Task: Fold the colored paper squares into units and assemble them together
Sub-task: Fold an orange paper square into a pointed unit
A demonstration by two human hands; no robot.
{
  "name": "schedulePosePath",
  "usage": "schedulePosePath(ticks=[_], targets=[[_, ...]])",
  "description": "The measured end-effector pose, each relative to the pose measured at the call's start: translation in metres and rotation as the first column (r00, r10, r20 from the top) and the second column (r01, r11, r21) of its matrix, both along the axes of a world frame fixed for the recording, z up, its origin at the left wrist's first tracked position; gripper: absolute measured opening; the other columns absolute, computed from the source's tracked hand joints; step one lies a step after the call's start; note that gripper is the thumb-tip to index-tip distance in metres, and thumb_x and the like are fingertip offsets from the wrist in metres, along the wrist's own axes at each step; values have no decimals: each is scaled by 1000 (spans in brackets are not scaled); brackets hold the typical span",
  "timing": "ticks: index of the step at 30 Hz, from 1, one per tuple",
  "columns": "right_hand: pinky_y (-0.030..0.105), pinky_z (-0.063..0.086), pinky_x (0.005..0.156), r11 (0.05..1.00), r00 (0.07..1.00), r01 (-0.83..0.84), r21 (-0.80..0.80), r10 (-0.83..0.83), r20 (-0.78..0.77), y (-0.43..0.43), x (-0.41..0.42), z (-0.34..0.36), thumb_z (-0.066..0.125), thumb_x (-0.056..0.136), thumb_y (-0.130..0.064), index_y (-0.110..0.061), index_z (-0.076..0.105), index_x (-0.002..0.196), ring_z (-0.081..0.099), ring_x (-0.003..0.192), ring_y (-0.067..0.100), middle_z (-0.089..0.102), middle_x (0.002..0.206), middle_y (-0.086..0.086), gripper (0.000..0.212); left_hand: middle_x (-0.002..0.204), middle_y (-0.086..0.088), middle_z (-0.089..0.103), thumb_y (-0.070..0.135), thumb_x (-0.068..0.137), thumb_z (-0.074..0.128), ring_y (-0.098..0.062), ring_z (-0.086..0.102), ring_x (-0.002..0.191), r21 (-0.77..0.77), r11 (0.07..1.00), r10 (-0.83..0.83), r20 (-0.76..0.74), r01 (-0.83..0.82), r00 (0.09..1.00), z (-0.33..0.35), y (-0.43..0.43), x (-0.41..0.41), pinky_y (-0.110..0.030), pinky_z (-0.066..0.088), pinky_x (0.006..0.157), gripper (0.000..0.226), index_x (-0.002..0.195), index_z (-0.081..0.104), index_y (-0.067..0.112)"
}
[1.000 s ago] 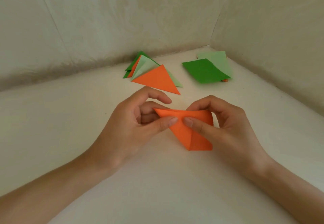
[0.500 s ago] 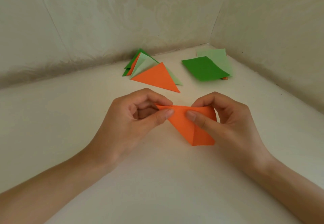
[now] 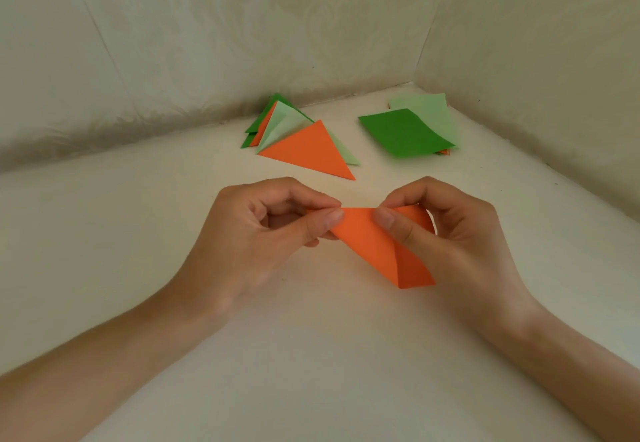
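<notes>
Folded triangles (image 3: 304, 150) and flat squares (image 3: 405, 135) lie beyond; left hand (image 3: 256, 233) and right hand (image 3: 450, 233) fingers pinch orange paper (image 3: 377, 247) above desk (image 3: 329, 355).

Folded paper piece (image 3: 374, 244): plain orange, darker on shaded flap
Triangle pile (image 3: 308, 150): orange on top, pale green and dark green beneath
Square stack (image 3: 401, 133): dark green uppermost, pale green under, orange sliver at lower edge
Table surface (image 3: 311, 355): cream, unpatterned
Walls (image 3: 242, 26): pale beige, faint floral damask

Left hand (image 3: 256, 233), right hand (image 3: 460, 233) pinch orange paper (image 3: 367, 239) (thumbs in front); forearms converge.
</notes>
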State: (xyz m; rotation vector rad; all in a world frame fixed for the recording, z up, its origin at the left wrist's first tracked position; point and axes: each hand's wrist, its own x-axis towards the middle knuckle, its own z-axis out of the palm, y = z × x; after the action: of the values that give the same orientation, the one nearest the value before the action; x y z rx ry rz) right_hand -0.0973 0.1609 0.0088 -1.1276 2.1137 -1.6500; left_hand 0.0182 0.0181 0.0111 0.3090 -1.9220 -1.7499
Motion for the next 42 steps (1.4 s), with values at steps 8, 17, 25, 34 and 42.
schedulePosePath(ticks=[8, 17, 25, 34, 42], targets=[[10, 38, 65, 1000, 1000, 7, -3, -7, 7, 1, -1, -1, 66, 74, -34, -36, 65, 74, 54, 73, 3, 62, 78, -11, 2, 67, 0, 72, 16, 67, 71, -9, 68, 64, -49, 999, 1, -1, -1, 1000, 0, -3, 1, -15, 51, 62, 12, 78, 74, 16], [10, 37, 64, 999, 1000, 18, -45, -18, -5, 3, -3, 0, 65, 75, -33, -36, 64, 75, 53, 70, 3, 61, 77, -12, 3, 82, -2, 72, 14, 68, 73, -13, 68, 74, -42, 998, -58, -61, 55, 996, -2, -8, 2, -14, 50, 70, 23, 89, 67, 19], [10, 38, 70, 997, 995, 39, -73, -46, -94, 4, 0, -1, 66, 76, -30, -36, 62, 78, 54, 79, 5, 59, 84, -8, 8, 82, -2, 71, 14, 69, 73, -14, 68, 74, -39, 998, -55, -87, 51, 995, -4, -9, 1, -14, 50, 70, 21, 88, 66, 19], [10, 38, 70, 996, 995, 50, -74, -56, -86, 4, -1, -1, 67, 76, -31, -36, 62, 78, 54, 80, 5, 59, 84, -11, 7, 81, -6, 71, 12, 70, 72, -16, 68, 74, -52, 998, -47, -112, 42, 993, -7, -10, -1, -15, 50, 70, 17, 86, 69, 17], [9, 38, 70, 996, 992, 72, -57, -78, -99, 4, 0, 0, 67, 76, -31, -35, 63, 79, 54, 80, 4, 60, 84, -10, 7, 78, -5, 71, 12, 71, 74, -13, 69, 71, -81, 996, -38, -126, 28, 991, -6, -8, -1, -13, 49, 68, 16, 85, 66, 14]])
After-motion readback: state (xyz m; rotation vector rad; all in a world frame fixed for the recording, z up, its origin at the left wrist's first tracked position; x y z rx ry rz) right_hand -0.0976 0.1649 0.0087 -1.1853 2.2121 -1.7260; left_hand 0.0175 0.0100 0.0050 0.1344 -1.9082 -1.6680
